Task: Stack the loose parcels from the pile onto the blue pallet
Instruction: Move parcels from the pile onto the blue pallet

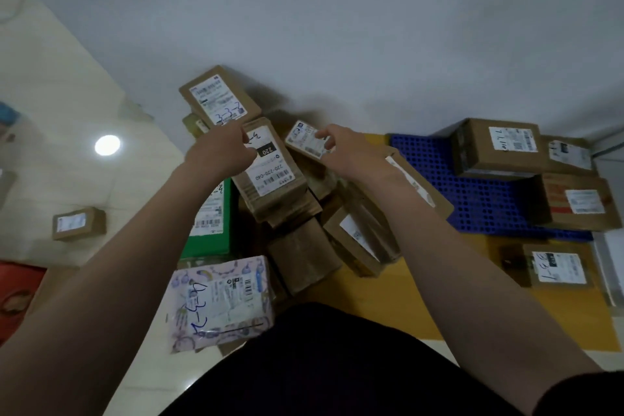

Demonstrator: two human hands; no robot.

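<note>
Left of the blue pallet (479, 199), on the pile (287, 209), my right hand (347, 152) pinches a small parcel (304, 140). My left hand (226, 152) curls farther from the pallet, grip unclear. I judge this the pick-up; next, lift it onto the pallet.

Readable label text, placed relative to the brown box (270, 172) mid-pile.
Brown box label: white "220" on a black patch and printed "220-220-C40", both upside down. Tan box (219, 101) just up-left of it: blue handwritten "3-3-2". Pink parcel (223, 300) below-left of it: sideways blue handwriting, looks like "2-3-4", unsure. Carton (499, 145) far right of it: handwritten "7-1-10", unsure. Small parcel (305, 140) just right of it: print too small to read.
</note>
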